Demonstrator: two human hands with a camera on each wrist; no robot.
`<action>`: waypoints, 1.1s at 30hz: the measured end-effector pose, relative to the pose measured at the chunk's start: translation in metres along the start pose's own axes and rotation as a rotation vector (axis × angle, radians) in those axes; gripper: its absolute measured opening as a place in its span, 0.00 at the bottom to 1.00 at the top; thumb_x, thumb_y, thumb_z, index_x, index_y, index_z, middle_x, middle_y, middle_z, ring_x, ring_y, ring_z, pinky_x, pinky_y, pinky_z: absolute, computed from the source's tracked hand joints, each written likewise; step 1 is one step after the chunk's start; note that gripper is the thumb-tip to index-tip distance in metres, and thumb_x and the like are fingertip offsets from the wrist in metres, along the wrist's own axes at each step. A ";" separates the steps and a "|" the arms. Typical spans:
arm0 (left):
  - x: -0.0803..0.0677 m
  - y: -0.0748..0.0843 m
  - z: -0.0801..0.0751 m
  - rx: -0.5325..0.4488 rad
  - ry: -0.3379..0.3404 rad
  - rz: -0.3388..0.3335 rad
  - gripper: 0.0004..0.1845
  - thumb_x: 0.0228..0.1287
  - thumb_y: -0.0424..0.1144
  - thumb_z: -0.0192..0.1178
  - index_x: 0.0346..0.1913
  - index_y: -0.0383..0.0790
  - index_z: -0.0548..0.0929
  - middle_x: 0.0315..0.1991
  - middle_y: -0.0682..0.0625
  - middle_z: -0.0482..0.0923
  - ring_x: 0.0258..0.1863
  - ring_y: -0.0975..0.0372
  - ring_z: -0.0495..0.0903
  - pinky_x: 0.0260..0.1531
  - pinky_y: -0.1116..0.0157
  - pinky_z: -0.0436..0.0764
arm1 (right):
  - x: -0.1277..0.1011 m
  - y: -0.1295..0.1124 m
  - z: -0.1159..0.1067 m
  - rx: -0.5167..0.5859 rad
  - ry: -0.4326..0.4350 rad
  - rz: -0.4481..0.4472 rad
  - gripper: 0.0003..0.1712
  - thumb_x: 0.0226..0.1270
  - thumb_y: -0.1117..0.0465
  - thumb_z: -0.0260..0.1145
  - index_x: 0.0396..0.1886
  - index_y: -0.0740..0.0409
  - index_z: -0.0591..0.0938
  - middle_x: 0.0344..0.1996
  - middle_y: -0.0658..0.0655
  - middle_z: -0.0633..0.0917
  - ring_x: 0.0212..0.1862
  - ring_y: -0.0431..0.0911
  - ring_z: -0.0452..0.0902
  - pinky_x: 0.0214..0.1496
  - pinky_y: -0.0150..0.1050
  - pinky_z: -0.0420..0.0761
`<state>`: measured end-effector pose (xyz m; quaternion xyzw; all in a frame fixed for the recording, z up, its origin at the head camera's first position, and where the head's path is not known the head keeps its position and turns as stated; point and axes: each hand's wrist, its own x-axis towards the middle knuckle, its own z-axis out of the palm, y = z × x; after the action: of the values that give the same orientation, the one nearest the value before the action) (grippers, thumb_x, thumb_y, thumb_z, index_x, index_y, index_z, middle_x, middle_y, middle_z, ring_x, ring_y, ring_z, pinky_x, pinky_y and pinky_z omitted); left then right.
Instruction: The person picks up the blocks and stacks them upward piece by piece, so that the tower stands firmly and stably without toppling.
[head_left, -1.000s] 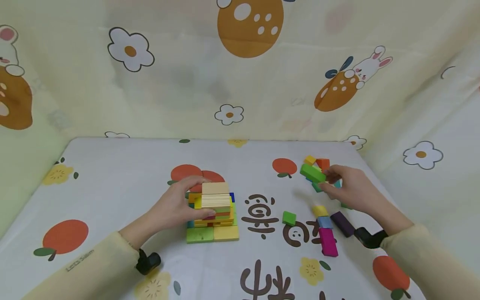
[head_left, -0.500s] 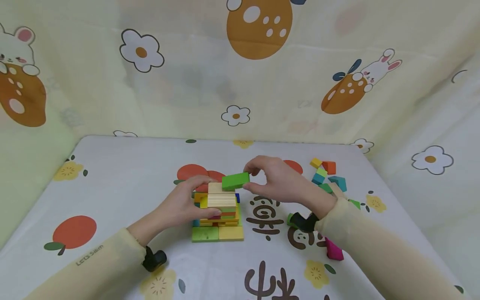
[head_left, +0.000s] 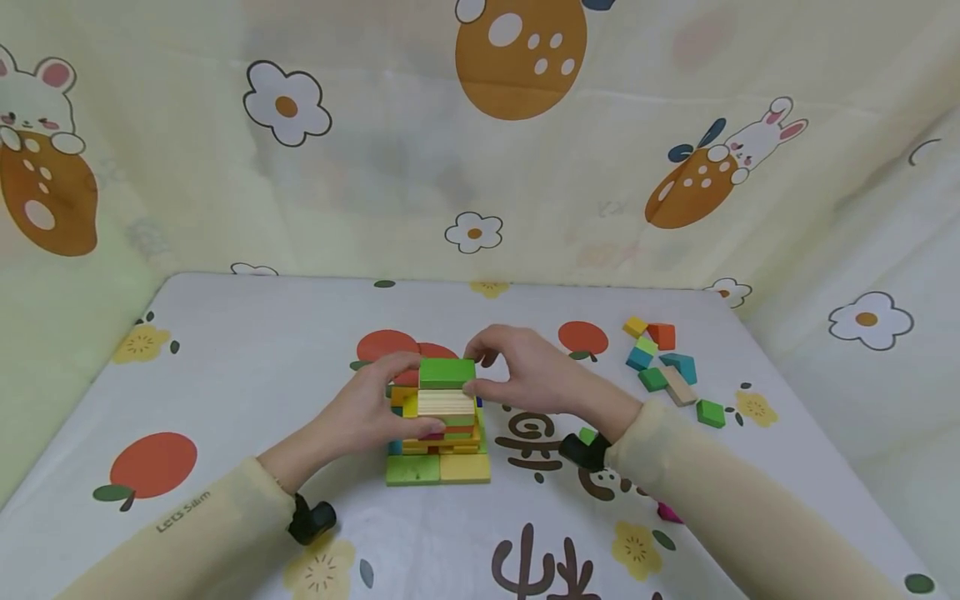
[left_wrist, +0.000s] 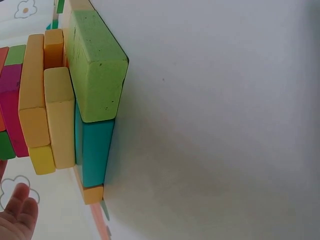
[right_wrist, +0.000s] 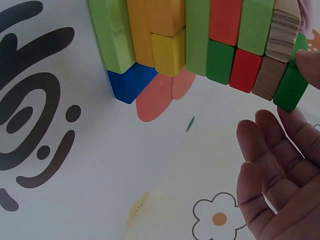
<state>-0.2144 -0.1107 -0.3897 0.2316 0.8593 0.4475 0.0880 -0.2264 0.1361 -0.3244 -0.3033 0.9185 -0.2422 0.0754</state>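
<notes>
A stack of coloured wooden blocks (head_left: 446,468) stands on the table left of centre. On its top lies a green block (head_left: 447,373), squared with the beige ribbed block (head_left: 446,403) in front. My right hand (head_left: 525,371) pinches the green block's right end between thumb and forefinger; the other fingers (right_wrist: 275,170) are spread below in the right wrist view. At the stack's left side, my left hand (head_left: 348,408) grips its upper layers, thumb across the front and forefinger behind. The left wrist view shows the lower layers beside a light green block (left_wrist: 97,65), with the thumb hidden.
Several loose blocks lie at the back right, among them an orange one (head_left: 662,336), a beige one (head_left: 678,386) and a green one (head_left: 710,413). My right forearm partly covers a magenta block (head_left: 668,513) and a small green block (head_left: 587,435). A patterned curtain (head_left: 375,183) rises behind the table.
My right hand has carried the green block from the loose pile leftward onto the stack, where it has turned square with the top. My left hand keeps its grip on the stack.
</notes>
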 end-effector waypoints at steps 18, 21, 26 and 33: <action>0.001 0.001 0.002 0.000 -0.008 0.004 0.36 0.52 0.52 0.79 0.63 0.48 0.77 0.56 0.53 0.80 0.61 0.52 0.77 0.62 0.44 0.80 | 0.000 -0.001 0.002 -0.006 -0.027 0.044 0.19 0.67 0.54 0.72 0.53 0.57 0.82 0.47 0.51 0.85 0.51 0.50 0.80 0.53 0.40 0.82; 0.001 0.001 0.001 0.001 -0.009 0.002 0.36 0.52 0.52 0.79 0.63 0.48 0.77 0.56 0.53 0.80 0.60 0.52 0.77 0.62 0.44 0.80 | 0.000 0.000 0.002 -0.001 -0.035 0.048 0.20 0.68 0.53 0.72 0.54 0.57 0.81 0.48 0.52 0.85 0.52 0.50 0.80 0.54 0.40 0.82; 0.001 0.001 0.002 0.016 -0.012 -0.020 0.39 0.52 0.52 0.79 0.65 0.46 0.76 0.59 0.50 0.79 0.62 0.51 0.76 0.63 0.43 0.79 | -0.016 0.003 -0.010 0.007 0.001 0.045 0.26 0.70 0.52 0.70 0.62 0.57 0.77 0.52 0.53 0.85 0.54 0.48 0.80 0.57 0.47 0.83; 0.000 0.001 0.001 0.049 -0.003 -0.037 0.41 0.52 0.54 0.79 0.67 0.42 0.75 0.62 0.46 0.77 0.65 0.49 0.74 0.63 0.43 0.80 | -0.085 0.047 -0.040 -0.051 0.153 0.141 0.20 0.74 0.55 0.66 0.61 0.57 0.80 0.48 0.53 0.87 0.51 0.47 0.82 0.52 0.49 0.83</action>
<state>-0.2133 -0.1095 -0.3899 0.2185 0.8739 0.4244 0.0919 -0.1941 0.2354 -0.3136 -0.2203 0.9465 -0.2352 0.0142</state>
